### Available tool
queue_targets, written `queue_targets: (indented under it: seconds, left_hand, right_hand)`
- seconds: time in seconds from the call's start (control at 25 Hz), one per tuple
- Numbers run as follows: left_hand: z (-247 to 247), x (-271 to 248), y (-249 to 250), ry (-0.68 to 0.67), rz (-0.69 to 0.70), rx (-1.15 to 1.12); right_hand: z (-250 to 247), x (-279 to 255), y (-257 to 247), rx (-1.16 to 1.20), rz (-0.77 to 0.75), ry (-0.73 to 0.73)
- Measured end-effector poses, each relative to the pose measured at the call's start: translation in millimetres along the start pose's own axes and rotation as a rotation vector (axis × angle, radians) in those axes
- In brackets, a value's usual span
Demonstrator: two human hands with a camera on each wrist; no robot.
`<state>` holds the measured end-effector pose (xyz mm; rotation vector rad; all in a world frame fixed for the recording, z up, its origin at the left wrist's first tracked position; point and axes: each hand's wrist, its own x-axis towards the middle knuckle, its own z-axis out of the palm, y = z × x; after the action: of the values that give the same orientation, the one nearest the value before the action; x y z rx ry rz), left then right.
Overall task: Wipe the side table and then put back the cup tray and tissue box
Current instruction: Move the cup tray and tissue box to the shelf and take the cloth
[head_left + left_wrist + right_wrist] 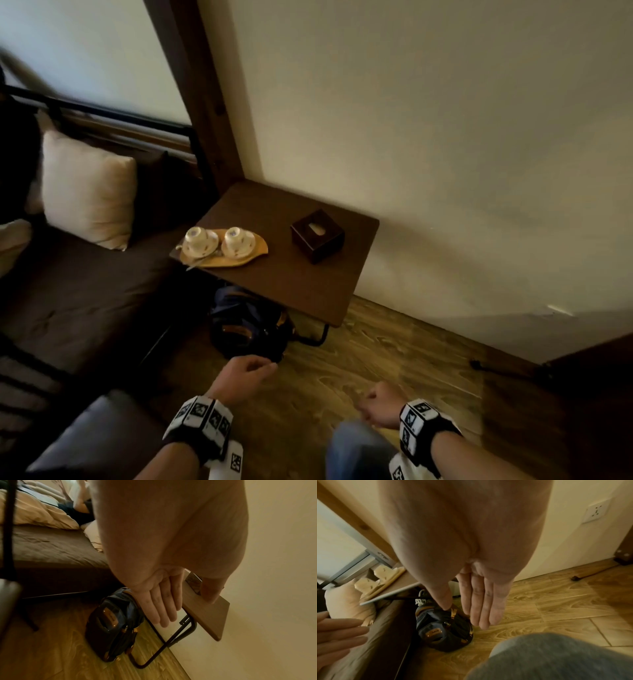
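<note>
Head view: both hands (245, 375) empty, relaxed.

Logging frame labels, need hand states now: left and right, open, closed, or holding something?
Left hand: open, fingers straight, holding nothing.
Right hand: open, fingers straight, holding nothing.

two cups (200, 236), one tray (255, 248), one tissue box (317, 236)

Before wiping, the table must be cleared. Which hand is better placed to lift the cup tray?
Probably the left hand: it hangs open nearer the cup tray at the side table's left edge. The right hand lies farther right.
</note>
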<state>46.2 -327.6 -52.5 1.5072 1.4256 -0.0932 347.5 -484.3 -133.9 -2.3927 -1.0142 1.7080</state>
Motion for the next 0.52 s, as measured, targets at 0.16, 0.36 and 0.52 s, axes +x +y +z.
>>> queue_targets:
  seconds: [0.16,0.36,0.52]
  left_hand:
    - [-47.7,85.0,56.5,-0.066,0.028,0.020]
    - [-97.1,188.5,161.1,0.039,0.100,0.076]
    - [-117.5,264.5,237.8,0.072,0.162,0.143]
  right_hand:
    - [-40.0,29.5,-58.5,0.127,0.006,0.003]
    - [-118.9,68.8,-153.7,0.325,-0.092,0.120]
    - [-161.6,101.7,-215.4,0.291,-0.136,0.118]
